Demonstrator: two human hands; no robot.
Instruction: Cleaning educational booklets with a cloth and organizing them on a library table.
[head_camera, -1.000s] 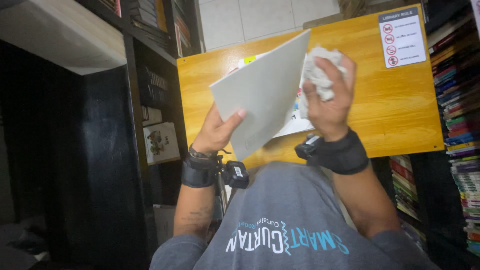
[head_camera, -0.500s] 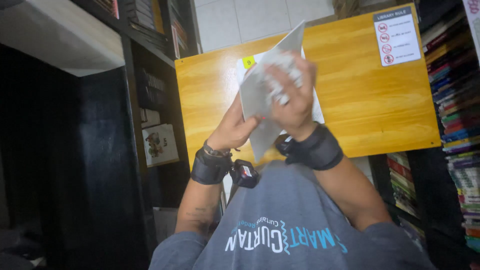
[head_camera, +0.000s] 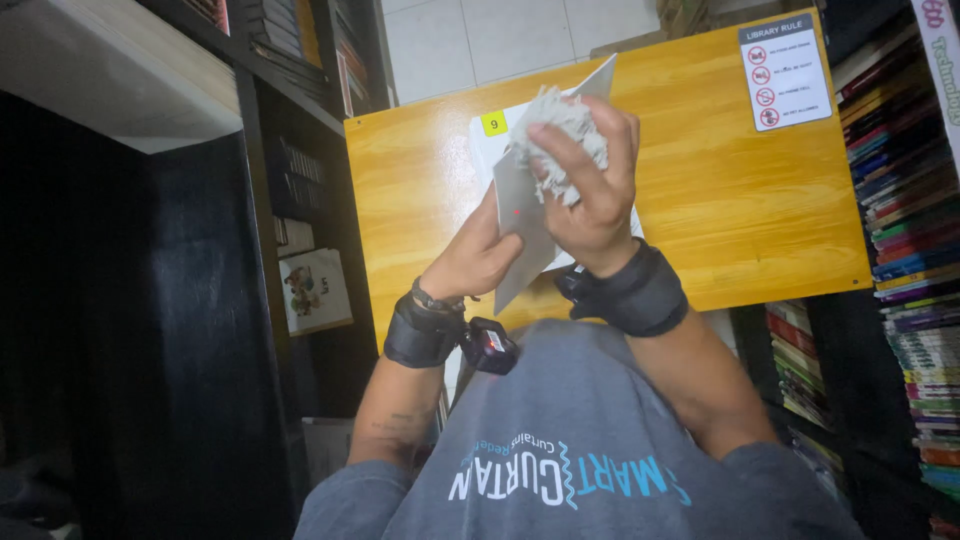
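Setting: library aisle seen from above; orange wooden panel (head_camera: 420, 190) below my hands, dark shelving (head_camera: 300, 180) on one side, rows of coloured books (head_camera: 910, 230) on the other.
Right fingers: curled tight around a wad of pale cloth (head_camera: 562, 135), fingertips (head_camera: 540, 130) pressing it against the face of the grey board (head_camera: 520, 230). Closing the fist keeps the loose cloth bunched into one firm pad.
Right hand (head_camera: 590, 190): sits on top of the board's upper half, so the cloth bears on the flat side and not the edge.
Left fingers: hidden behind the board; only the thumb side shows at its lower edge. Looks like a pinch on the board, though I cannot tell how the fingers lie at the back.
Left hand (head_camera: 475, 255): low on the board, opposite the right, bracing it from behind so it does not fold under the cloth's pressure.
Board position: held upright and tilted between both hands, in front of my chest, its top corner rising past my right knuckles; touching nothing else.
Wrists: black band (head_camera: 420, 335) on the left with a small device (head_camera: 488, 350) beside it, wider black band (head_camera: 635, 295) on the right.
Behind the board: white sheet (head_camera: 485, 150) with a small yellow tag (head_camera: 494, 124), mostly covered.
Panel corner: white sign (head_camera: 785, 72) with red pictograms.
Low left shelf: picture book cover (head_camera: 312, 290) facing out.
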